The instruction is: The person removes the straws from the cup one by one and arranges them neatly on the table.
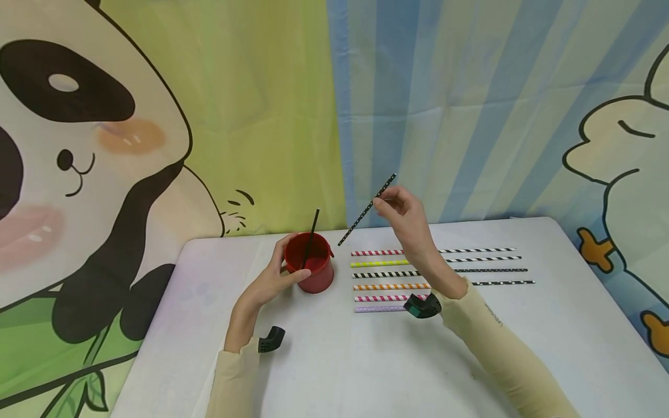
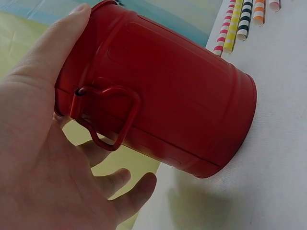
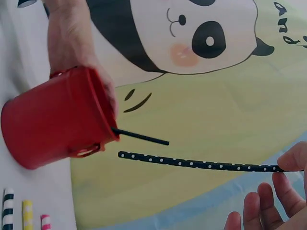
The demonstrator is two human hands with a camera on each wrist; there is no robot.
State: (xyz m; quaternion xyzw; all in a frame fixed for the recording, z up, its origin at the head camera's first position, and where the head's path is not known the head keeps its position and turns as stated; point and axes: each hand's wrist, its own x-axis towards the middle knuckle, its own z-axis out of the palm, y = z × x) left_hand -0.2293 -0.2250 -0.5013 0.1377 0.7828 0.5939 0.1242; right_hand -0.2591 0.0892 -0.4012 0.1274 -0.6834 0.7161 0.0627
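My left hand (image 1: pixel 268 283) holds a small red metal bucket (image 1: pixel 320 280) near its rim, thumb on one side and fingers on the other. The bucket stands upright on the table, and a wire handle (image 2: pixel 132 112) shows on its side in the left wrist view. One dark straw (image 1: pixel 315 223) leans inside it, sticking out above the rim. My right hand (image 1: pixel 410 223) pinches a black straw with white dots (image 1: pixel 360 217) between thumb and fingertips. It is held in the air, tilted, its lower end close to the right of the bucket and apart from it.
Right of the bucket lies a column of patterned straws, among them red-striped (image 1: pixel 376 253), yellow (image 1: pixel 378 264), orange-striped (image 1: pixel 389 287) and purple (image 1: pixel 378 309). Several black-and-white straws (image 1: pixel 493 270) lie farther right, partly behind my right forearm. A printed curtain (image 1: pixel 282 116) hangs behind the white table (image 1: pixel 340 360).
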